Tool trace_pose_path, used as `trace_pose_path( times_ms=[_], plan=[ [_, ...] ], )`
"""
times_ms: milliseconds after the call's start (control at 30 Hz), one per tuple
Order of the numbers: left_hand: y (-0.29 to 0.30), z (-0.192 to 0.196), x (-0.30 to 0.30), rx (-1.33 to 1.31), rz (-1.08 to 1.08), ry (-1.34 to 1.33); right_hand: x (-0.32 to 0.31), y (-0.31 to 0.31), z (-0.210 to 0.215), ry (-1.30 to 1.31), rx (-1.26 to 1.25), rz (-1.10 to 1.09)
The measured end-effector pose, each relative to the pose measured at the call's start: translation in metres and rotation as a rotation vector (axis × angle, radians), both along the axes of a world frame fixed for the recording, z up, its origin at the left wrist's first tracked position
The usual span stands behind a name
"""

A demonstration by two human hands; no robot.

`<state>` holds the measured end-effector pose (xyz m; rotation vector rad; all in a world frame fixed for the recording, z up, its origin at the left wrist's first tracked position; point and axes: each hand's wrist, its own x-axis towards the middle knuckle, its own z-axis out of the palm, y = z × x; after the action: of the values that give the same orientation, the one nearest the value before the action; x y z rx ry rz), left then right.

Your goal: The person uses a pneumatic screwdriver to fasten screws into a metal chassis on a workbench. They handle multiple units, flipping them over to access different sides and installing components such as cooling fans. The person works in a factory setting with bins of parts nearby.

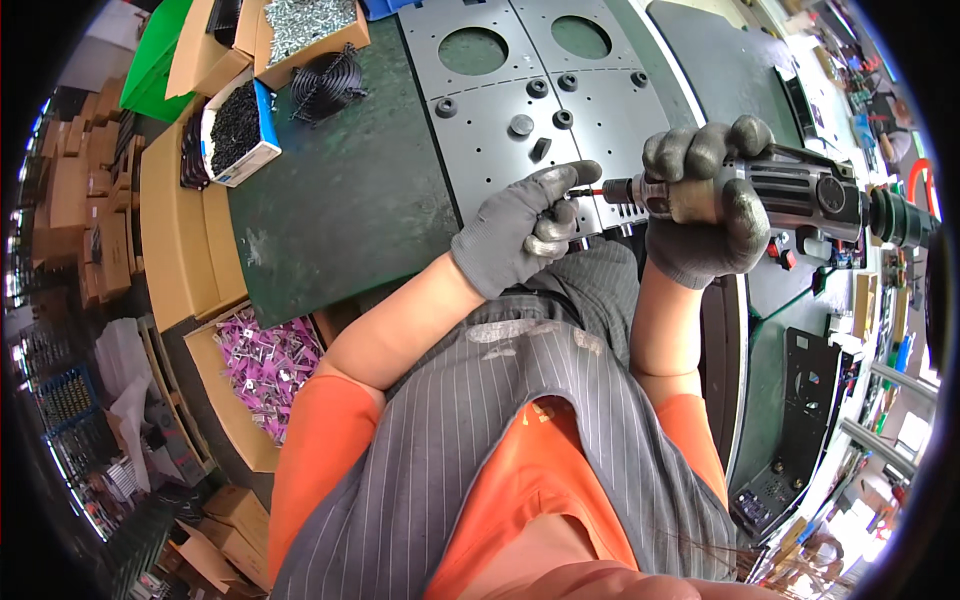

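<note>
My right hand, in a grey glove, is wrapped around a power screwdriver held level, its red bit pointing left. Thumb and index of my gloved left hand pinch together at the bit's tip, and the other fingers are curled; what lies between them is too small to make out. Both hands are over the near end of two grey metal panels, which lie side by side with large round cutouts. Several black round feet sit on the panels, beside a grey disc and a small black block.
The panels rest on a dark green table. At its far left stand a box of silver screws, a box of black screws and black wire fan guards. A carton of purple-and-metal parts sits below the left edge. Another bench runs along the right.
</note>
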<state>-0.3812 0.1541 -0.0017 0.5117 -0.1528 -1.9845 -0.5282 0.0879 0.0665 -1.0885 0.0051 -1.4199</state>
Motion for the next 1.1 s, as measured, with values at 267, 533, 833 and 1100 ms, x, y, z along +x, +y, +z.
trace_pose_path(
  times_ms=[267,533,833,1100],
  plan=[
    [0.005,0.006,-0.001,-0.064,-0.096,-0.202,-0.009,-0.002,-0.009,-0.066,0.055,0.115],
    [-0.064,0.025,0.021,-0.631,-0.113,-1.938,-0.056,-0.012,-0.017,-0.105,0.283,-0.194],
    [-0.079,0.038,-0.009,-0.705,-0.411,-2.151,-0.083,-0.003,-0.024,0.067,0.310,-0.313],
    [-0.038,0.002,-0.037,-0.750,-0.368,-1.939,-0.054,-0.008,-0.030,0.176,0.212,-0.304]
  ],
)
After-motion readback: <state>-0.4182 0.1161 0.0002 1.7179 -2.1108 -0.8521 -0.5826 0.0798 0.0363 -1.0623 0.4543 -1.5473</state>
